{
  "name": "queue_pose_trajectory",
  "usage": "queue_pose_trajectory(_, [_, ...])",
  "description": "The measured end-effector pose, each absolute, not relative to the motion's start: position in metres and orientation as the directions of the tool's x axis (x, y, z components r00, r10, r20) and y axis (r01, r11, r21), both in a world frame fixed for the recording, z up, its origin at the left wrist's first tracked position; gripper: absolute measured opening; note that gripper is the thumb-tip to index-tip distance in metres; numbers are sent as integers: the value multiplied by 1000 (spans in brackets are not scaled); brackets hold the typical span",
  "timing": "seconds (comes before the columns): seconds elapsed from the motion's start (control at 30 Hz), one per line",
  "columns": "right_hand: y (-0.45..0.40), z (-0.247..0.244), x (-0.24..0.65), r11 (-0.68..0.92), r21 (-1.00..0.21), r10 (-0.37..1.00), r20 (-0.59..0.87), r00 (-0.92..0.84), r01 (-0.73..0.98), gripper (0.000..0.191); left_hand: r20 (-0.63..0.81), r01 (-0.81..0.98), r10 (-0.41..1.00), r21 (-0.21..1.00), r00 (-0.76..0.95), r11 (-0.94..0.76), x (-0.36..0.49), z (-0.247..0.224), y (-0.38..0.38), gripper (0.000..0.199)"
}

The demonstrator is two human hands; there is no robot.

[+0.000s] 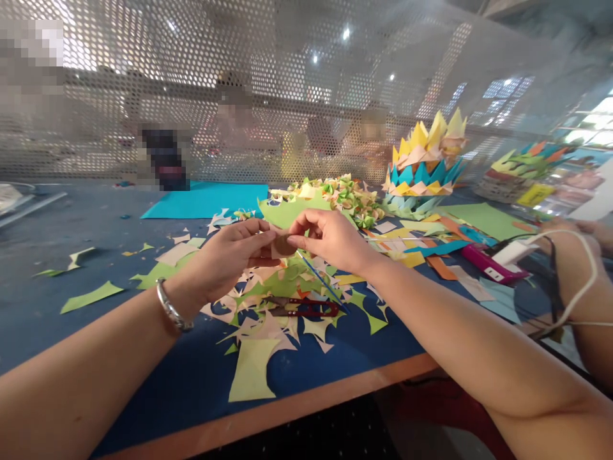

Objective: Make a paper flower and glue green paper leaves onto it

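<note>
The left hand (230, 265) and the right hand (338, 239) meet over the middle of the desk (163, 396), and between their fingertips is a small paper piece (281, 249). The grip of each hand looks closed, thumb against fingers, pinching this piece from both sides. The paper seems thin, so if one hand pulls or twists harder than the other, I think it could tear or take a wrong crease. Just below lie red-handled snips (330, 309) among the paper scraps (249, 367); a wrist lowered without looking could touch the blades. A slim blue rod (323, 281) slants under the right hand; whether the fingers touch it I cannot tell, but a careless move might make it roll. If the small piece is dropped, it may be lost among offcuts of similar colour. These are matte, with curved bites and sharp points. Behind stand a heap of folded bits (352, 201), bumpy and rounded, and a tiered paper crown (424, 172) with spiky yellow and blue teeth.
</note>
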State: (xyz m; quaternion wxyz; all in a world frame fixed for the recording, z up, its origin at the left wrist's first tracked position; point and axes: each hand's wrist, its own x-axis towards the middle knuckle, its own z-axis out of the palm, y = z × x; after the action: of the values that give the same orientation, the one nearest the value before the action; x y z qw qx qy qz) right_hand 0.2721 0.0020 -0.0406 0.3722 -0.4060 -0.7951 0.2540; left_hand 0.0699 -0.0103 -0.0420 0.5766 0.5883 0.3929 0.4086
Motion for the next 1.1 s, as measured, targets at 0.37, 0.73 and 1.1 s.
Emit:
queue_pose_trajectory(0.37, [2, -42, 271, 528, -724, 843, 382, -379, 444, 20, 81, -28, 908, 997, 410, -76, 69, -43, -11, 31])
queue_pose_trajectory(0.73, [1, -39, 269, 360, -913, 895, 280, -346, 192, 36, 168, -76, 894, 986, 415, -150, 70, -42, -13, 24])
queue_pose_trajectory(1.1, [-3, -36, 270, 329, -921, 904, 243, -351, 210, 35, 166, -67, 898, 986, 409, -152, 71, -40, -13, 23])
